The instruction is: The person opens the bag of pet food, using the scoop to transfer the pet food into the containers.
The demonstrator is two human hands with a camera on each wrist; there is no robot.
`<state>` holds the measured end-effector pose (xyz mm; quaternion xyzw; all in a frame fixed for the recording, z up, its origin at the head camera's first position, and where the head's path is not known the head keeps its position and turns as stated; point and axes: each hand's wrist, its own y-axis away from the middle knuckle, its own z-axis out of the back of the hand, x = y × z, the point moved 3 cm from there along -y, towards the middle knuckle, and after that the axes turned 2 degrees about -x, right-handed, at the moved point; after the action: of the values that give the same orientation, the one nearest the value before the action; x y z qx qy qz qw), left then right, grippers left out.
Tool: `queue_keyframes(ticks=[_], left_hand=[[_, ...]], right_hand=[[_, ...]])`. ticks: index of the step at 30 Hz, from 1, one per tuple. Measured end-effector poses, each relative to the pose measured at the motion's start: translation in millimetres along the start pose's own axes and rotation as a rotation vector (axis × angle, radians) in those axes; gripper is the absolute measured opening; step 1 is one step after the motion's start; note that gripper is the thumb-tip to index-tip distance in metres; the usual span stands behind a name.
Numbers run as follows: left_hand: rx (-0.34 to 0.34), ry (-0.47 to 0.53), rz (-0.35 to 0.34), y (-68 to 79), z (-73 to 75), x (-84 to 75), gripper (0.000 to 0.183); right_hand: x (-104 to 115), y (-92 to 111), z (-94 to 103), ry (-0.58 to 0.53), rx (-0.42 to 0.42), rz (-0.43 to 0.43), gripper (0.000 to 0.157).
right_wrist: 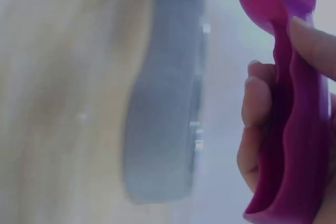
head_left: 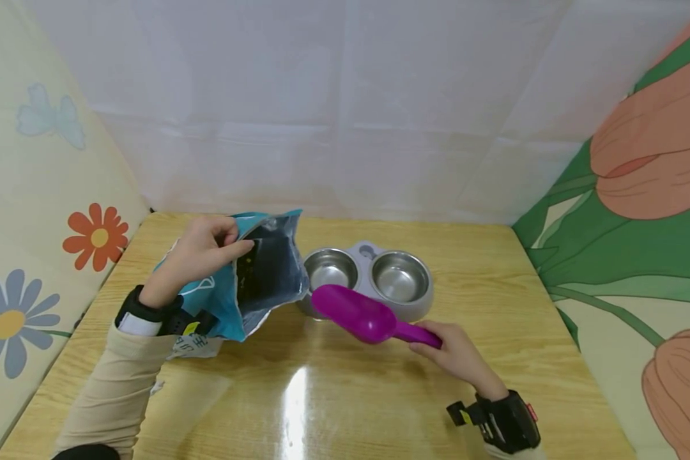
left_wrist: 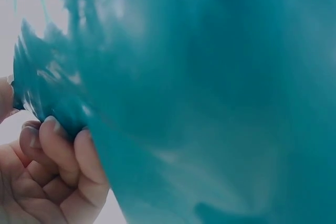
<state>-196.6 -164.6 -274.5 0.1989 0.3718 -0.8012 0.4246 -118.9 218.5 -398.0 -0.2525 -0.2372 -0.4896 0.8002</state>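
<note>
My left hand pinches the upper edge of a teal foil bag, its thumb inside the mouth and the fingers curled outside. The bag leans with its wide silver-lined mouth facing right; a few small bits show inside near the thumb. In my right hand is a magenta scoop, gripped by its handle, the fingers wrapped round it in the right wrist view. The scoop's tip points left toward the bag mouth and overlaps the front of a grey double pet bowl in the head view. Both steel bowls show bare metal inside.
Everything stands on a wooden table. A white sheet hangs behind it, with a flower-printed panel on the left and a tulip-printed one on the right. White printed packaging shows under the bag.
</note>
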Motion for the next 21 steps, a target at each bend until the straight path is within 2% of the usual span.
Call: queue_keyframes(ticks=[4, 10, 21], left_hand=[[-0.001, 0.001, 0.005, 0.3, -0.1, -0.6, 0.039], [-0.009, -0.004, 0.008, 0.7, 0.3, -1.9, 0.038], [-0.019, -0.003, 0.005, 1.5, -0.2, -2.9, 0.038]], right_hand=[[11, -3, 11.8, 0.015, -0.046, 0.057, 0.014], [29, -10, 22.9, 0.023, -0.068, 0.138, 0.017], [66, -46, 31.0, 0.173, -0.076, 0.260, 0.016]])
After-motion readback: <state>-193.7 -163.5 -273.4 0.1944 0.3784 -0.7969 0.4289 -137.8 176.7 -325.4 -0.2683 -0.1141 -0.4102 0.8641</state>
